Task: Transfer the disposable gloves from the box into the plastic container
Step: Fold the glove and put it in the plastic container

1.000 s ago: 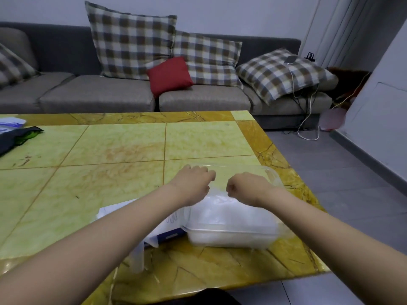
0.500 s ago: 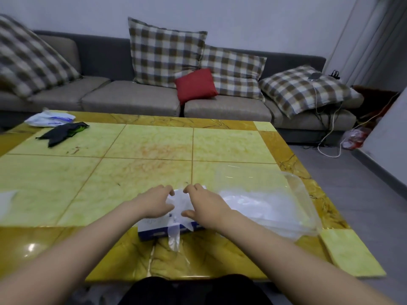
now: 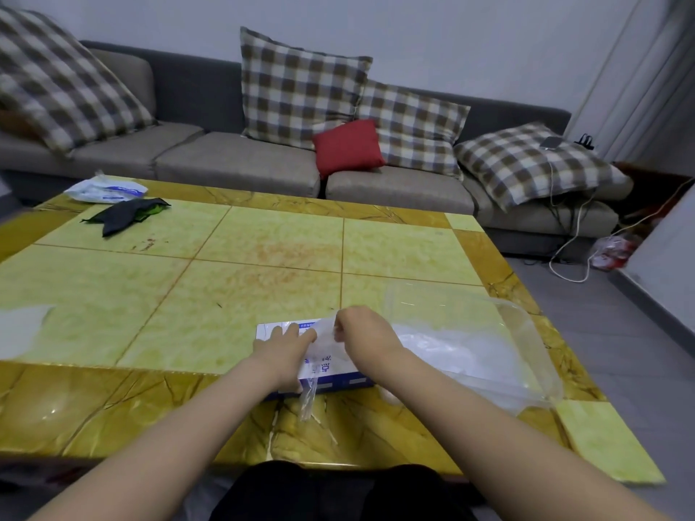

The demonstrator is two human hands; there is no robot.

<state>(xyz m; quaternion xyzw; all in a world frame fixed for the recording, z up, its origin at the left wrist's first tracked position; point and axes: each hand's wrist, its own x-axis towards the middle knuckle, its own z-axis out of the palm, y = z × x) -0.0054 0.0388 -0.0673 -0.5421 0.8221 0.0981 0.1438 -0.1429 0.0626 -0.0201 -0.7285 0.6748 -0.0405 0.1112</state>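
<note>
Pressing the flat blue-and-white cardboard glove box (image 3: 333, 374) onto the yellow marble counter (image 3: 263, 257), the left hand (image 3: 284, 347) lies flat, grip wide. The right hand (image 3: 363, 332) pinches a thin translucent glove (image 3: 326, 344) in a narrow grip. A slow rightward pull should land it in the clear plastic container (image 3: 522, 325) alongside.

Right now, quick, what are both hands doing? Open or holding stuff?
Left hand: open, fingers flat on the glove box.
Right hand: closed, pinching a clear glove above the box.
</note>
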